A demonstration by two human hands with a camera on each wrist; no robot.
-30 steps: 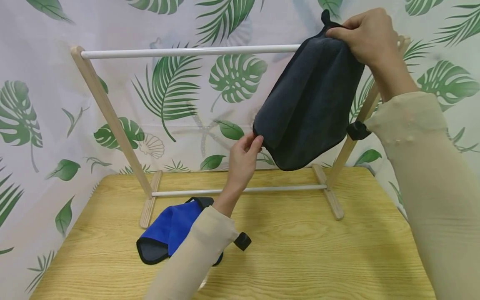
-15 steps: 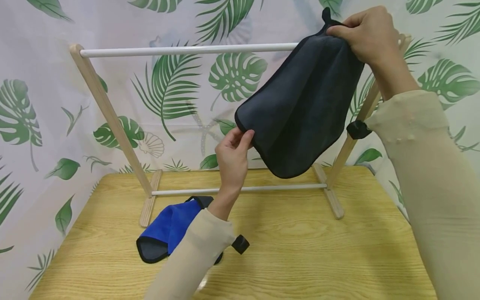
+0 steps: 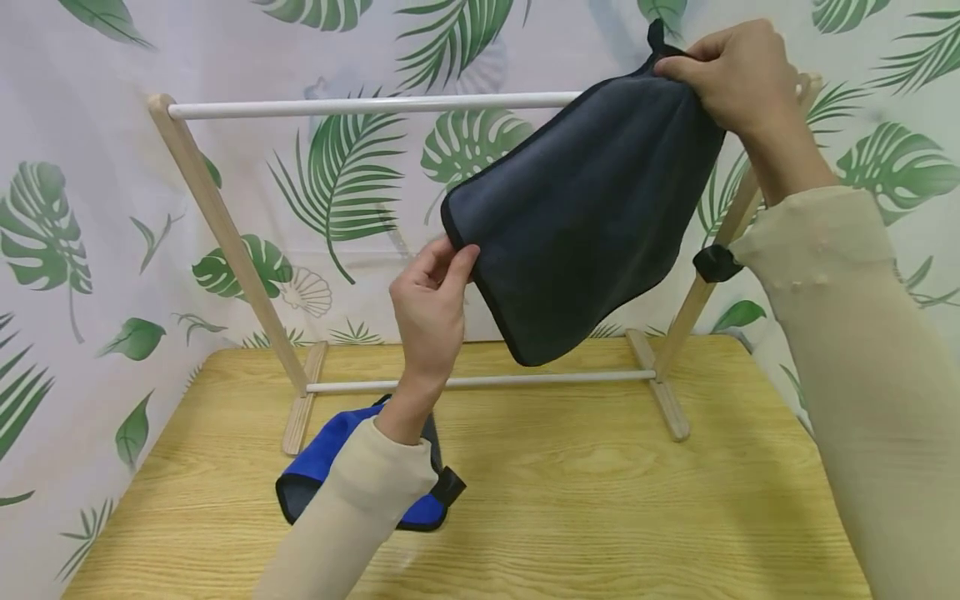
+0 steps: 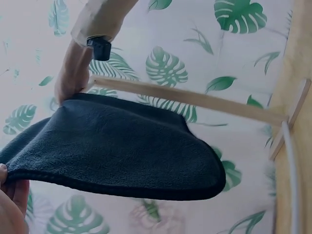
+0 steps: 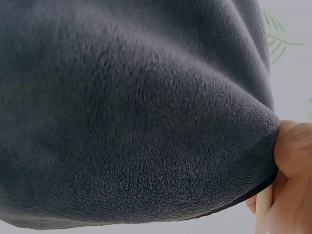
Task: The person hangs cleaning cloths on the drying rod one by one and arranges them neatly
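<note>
A dark grey towel (image 3: 585, 208) with black edging hangs in the air in front of the rack's upper bar. My right hand (image 3: 738, 79) pinches its top corner beside a small black loop (image 3: 656, 35), high at the right. Lower to the left, my left hand (image 3: 431, 304) pinches the side edge between thumb and fingers, so the cloth spreads between both hands. The left wrist view shows the towel (image 4: 122, 146) stretched out sideways; plush pile fills the right wrist view. On the table, a blue towel (image 3: 326, 446) with grey inside and black edging lies folded, partly hidden by my left forearm.
A wooden rack (image 3: 225, 242) with a white upper bar (image 3: 375, 106) and a white lower bar (image 3: 555, 378) stands at the back of the wood-grain table (image 3: 600, 500). Behind it hangs a leaf-patterned curtain (image 3: 90, 250).
My left hand has moved left and slightly up with the towel's edge, spreading the cloth wider. My right hand stays at the top corner. More of the blue towel's right side shows.
</note>
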